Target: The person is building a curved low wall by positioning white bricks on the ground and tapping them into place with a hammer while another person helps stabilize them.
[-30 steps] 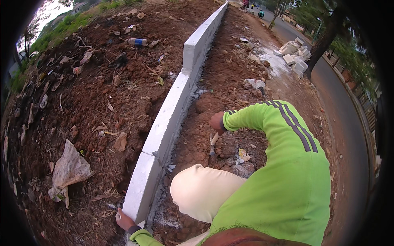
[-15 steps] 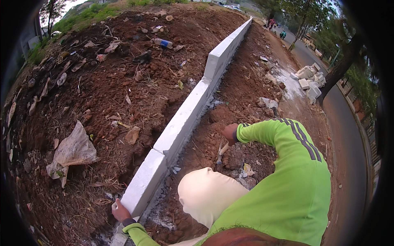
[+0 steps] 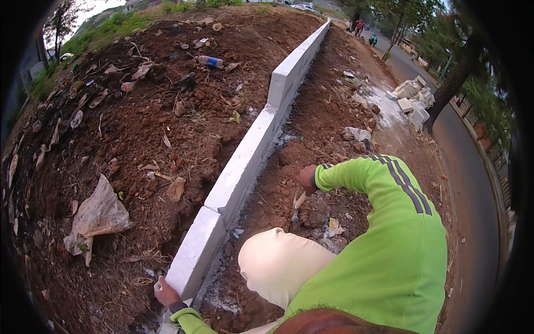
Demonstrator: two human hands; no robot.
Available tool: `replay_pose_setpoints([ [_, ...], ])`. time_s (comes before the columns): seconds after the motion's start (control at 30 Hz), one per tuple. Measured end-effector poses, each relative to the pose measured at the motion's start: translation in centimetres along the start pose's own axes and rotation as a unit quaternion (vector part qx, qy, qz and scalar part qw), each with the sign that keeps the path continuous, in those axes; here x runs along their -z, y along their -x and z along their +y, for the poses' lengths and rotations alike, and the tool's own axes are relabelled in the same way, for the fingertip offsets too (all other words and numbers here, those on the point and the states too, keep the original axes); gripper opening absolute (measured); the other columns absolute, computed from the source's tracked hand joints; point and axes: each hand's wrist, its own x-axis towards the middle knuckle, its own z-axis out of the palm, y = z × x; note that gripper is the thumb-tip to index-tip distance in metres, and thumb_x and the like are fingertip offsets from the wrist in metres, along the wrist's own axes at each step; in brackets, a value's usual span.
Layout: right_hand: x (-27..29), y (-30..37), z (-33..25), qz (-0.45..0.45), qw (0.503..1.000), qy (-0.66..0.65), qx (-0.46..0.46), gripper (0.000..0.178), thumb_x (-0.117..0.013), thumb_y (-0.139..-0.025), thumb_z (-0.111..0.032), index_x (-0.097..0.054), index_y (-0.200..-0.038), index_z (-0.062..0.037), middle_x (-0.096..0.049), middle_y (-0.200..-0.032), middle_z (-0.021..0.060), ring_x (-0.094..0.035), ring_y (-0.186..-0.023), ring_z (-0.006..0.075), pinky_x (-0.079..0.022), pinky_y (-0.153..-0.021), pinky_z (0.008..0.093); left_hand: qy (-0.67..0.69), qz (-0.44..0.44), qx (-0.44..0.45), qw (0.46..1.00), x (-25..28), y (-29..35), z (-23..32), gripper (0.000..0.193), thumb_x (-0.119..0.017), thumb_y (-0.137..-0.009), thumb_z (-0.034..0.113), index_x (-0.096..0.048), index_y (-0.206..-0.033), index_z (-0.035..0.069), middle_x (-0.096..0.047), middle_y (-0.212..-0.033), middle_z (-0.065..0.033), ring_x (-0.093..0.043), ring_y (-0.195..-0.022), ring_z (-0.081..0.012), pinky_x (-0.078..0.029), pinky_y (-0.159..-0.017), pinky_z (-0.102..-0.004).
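A low wall of white blocks (image 3: 242,158) runs from near my left hand up into the distance. My left hand (image 3: 166,293) is closed against the near end of the closest block (image 3: 196,247), fingers at its left edge. My right hand (image 3: 306,178) is low over the soil on the wall's right side, its fingers curled; whatever they hold, if anything, is hidden. Just below that hand is a short tan handle-like piece (image 3: 300,201) with a darker lower end. I cannot tell whether it is in the hand or lying on the ground. My pale-clad knee (image 3: 281,261) is beside the wall.
Reddish soil with litter spreads left of the wall, including a dirty torn sack (image 3: 101,210) and a plastic bottle (image 3: 211,61). Broken white blocks (image 3: 413,100) are heaped by a tree trunk (image 3: 451,83) near the road (image 3: 464,167). Two people are far off beside the road.
The view has tilted slightly, so the scene sits a little higher and further left. Both hands keep nearly the same places by the wall.
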Motion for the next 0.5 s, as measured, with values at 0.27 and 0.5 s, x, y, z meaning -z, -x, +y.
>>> replay_pose_setpoints([
  [0.27,0.0,0.1,0.3,0.025,0.999,-0.008,0.019,0.049,-0.083,-0.070,-0.045,-0.075,-0.098,-0.0055,-0.073,-0.094,0.0173,-0.071,-0.093,0.0359,-0.057,-0.081,0.0442,0.006,-0.006,0.001,1.000,0.2,0.2,0.4,0.049,-0.062,-0.094,0.044,-0.069,-0.101,-0.004,-0.072,-0.096,-0.0213,-0.067,-0.084,-0.0310,-0.051,-0.079,-0.0423],
  [0.5,-1.2,-1.4,0.8,0.007,1.000,0.001,0.021,0.049,-0.083,-0.071,-0.044,-0.076,-0.101,-0.0061,-0.073,-0.100,0.0156,-0.071,-0.095,0.0335,-0.058,-0.081,0.0434,-0.034,-0.006,-0.021,0.999,0.3,-0.1,-0.8,0.053,-0.061,-0.093,0.046,-0.070,-0.103,-0.005,-0.071,-0.101,-0.0223,-0.067,-0.090,-0.0320,-0.050,-0.084,-0.0414],
])
